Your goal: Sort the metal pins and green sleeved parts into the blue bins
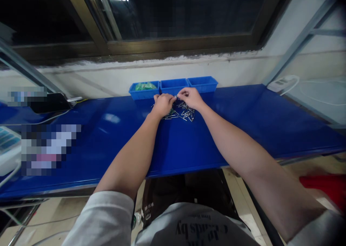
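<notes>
Fingers pinched together, left hand (163,104) and right hand (191,96) seemingly worked a piece (176,97) by the pins (190,114), needing a steady grip next.

The tabletop (186,148) is smooth and glossy, catching a pale smear of light over at one side. The slim pieces (186,113) heaped on it look like bare metal, bright and shiny. Behind, the painted wall (108,74) is matt, rough and ragged along the sill. The bins (146,94) seem to be smooth plastic; one holds crinkled stuff (146,86) like thin film. Up above, the window frame (175,45) has a dull metallic sheen around reflective glass (189,11). I see soft matt cloth in the person's shirt (162,220), and the power strip (279,83) looks like plain plastic.
</notes>
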Demonstrator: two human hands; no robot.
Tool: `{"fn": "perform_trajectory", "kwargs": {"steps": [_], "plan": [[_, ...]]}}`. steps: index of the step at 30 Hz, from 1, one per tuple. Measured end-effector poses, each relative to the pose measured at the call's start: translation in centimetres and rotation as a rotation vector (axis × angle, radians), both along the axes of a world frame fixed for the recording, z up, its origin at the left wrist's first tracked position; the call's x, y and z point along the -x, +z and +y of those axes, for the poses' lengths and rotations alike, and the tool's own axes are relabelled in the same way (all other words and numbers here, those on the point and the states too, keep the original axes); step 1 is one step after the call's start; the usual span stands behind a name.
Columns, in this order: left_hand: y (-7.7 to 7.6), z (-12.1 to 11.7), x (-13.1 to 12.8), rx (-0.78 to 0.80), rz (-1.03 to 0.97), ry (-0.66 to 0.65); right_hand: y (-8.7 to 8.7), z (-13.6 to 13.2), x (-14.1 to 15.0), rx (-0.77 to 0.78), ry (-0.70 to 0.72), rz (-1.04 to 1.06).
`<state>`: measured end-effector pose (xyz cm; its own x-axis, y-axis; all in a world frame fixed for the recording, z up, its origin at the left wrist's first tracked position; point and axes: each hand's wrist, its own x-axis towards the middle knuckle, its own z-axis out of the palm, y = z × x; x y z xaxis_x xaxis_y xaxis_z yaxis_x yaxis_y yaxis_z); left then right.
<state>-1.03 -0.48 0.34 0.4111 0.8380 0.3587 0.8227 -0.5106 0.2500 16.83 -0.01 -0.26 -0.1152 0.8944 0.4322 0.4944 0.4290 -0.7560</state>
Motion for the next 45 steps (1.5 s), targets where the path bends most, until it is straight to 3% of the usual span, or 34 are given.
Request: {"fn": "perform_trajectory", "kwargs": {"steps": [4, 7, 11, 15, 18, 26, 34, 41, 45], "plan": [[0.0, 0.0, 0.0, 0.016, 0.018, 0.021, -0.1, 0.3, -0.2, 0.020, 0.059, 0.175], [-0.1, -0.1, 0.1, 0.012, -0.008, 0.013, -0.1, 0.4, -0.3, 0.028, 0.027, 0.212], [-0.2, -0.2, 0.2, -0.009, -0.069, 0.038, 0.2, 0.5, -0.8, -0.043, -0.163, 0.128], [-0.3, -0.1, 0.3, 0.011, -0.069, 0.056, 0.3, 0.3, -1.6, -0.101, -0.407, -0.102], [-0.4, 0.0, 0.3, 0.028, -0.065, 0.062, 0.2, 0.1, -2.0, -0.084, -0.495, -0.236], [-0.5, 0.1, 0.3, 0.049, -0.032, 0.055, -0.1, 0.6, -2.4, 0.101, -0.518, -0.421], [-0.6, 0.1, 0.4, 0.051, -0.042, 0.051, -1.3, 1.8, -3.0, 0.051, -0.504, -0.396], [-0.6, 0.2, 0.3, 0.045, -0.051, 0.045, -0.8, 1.0, -2.2, -0.011, -0.518, -0.396], [-0.5, 0.1, 0.3, 0.042, -0.044, 0.031, 0.0, -0.1, -0.8, -0.107, -0.322, -0.427]]}}
